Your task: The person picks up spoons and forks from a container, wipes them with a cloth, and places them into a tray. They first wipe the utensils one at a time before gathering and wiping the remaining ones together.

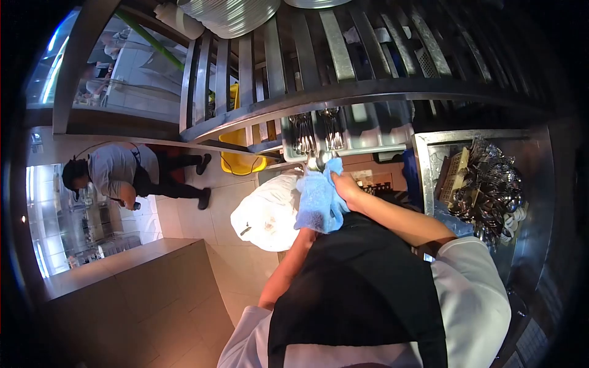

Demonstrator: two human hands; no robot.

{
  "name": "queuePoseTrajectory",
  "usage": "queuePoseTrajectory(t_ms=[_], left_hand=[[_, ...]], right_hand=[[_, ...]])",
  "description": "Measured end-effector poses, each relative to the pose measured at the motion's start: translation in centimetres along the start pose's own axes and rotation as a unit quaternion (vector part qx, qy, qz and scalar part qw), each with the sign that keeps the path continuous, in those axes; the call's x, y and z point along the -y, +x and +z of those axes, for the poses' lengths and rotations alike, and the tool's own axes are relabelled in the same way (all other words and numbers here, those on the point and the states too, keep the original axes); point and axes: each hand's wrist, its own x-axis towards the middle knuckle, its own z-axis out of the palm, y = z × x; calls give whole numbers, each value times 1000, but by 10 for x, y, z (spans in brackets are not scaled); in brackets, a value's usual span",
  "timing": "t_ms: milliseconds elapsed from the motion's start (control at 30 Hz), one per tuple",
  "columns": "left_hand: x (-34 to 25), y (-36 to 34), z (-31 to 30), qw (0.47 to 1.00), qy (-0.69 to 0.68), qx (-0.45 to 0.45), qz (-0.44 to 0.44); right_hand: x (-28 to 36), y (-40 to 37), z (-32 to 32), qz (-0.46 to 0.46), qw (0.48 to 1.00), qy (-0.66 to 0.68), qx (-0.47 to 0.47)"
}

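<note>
A blue cloth (320,199) hangs between my two hands in front of the black apron. My right hand (347,187) is closed on the cloth's right side. My left hand (308,234) is mostly covered by the cloth's lower edge, so its fingers are hidden. Shiny metal spoon heads (315,163) stick out at the cloth's top. Just beyond them, a grey cutlery tray (362,142) holds upright-looking rows of metal cutlery (302,132) in its left compartments.
A slatted metal shelf (276,98) with stacked plates (236,15) spans above. At right, a metal basin (429,168) holds piled cutlery (491,184). A white bag (268,214) and yellow bin (242,161) are left of the cloth. Another person (123,175) stands farther left.
</note>
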Motion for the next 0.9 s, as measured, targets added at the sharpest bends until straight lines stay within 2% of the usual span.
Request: queuePoseTrajectory(t_ms=[33,67,100,133,167,267,300,333,400,467,500,533,567,600,667,700,733,767,800,833,867,900], left_hand=[[0,-13,18,979,-158,-125,27],[-1,-19,22,953,-238,-184,33],[-3,-25,26,918,-311,-242,48],[-7,-30,16,930,-263,-250,60],[-15,-34,1,939,-215,-258,72],[-36,-39,-53,950,-65,-285,109],[-41,-41,-68,949,-66,-291,105],[-46,-43,-82,975,-67,-194,88],[-37,-50,-72,991,-74,-95,66],[-8,-56,-13,960,-211,-150,102],[-6,-56,1,960,-215,-150,100],[-5,-57,12,851,-511,-108,61],[-5,-58,20,654,-754,-58,15],[-3,-58,21,655,-753,-58,14],[5,-55,21,854,-503,-104,82],[14,-50,28,857,-499,-94,89],[23,-44,37,754,-652,-66,-33],[28,-40,43,615,-772,-36,-157],[20,-37,27,617,-770,-29,-157],[12,-37,12,789,-603,0,-122],[-2,-37,-12,912,-401,26,-81],[-19,-34,-40,912,-400,25,-83]], right_hand=[[13,2,-5,28,999,15,38],[28,7,-10,59,995,31,76],[31,30,-13,116,980,112,116],[29,58,-15,173,953,193,155],[28,83,-20,153,948,204,189],[39,94,-31,115,937,263,199],[39,83,-31,105,934,265,214],[34,67,-31,97,931,266,230],[38,30,-38,96,936,217,260],[42,12,-32,42,957,193,211],[43,17,-34,45,958,190,210],[47,29,-36,19,973,159,169],[48,37,-36,-8,983,127,129],[43,41,-31,-7,983,128,131],[36,47,-18,-19,979,204,2],[29,34,-16,-22,979,200,32],[20,22,-3,-90,968,229,49],[24,16,-7,-41,975,196,100],[26,12,-12,8,975,161,153],[31,14,-17,10,975,163,151],[37,24,-23,28,973,179,141],[42,29,-24,44,971,195,133]])
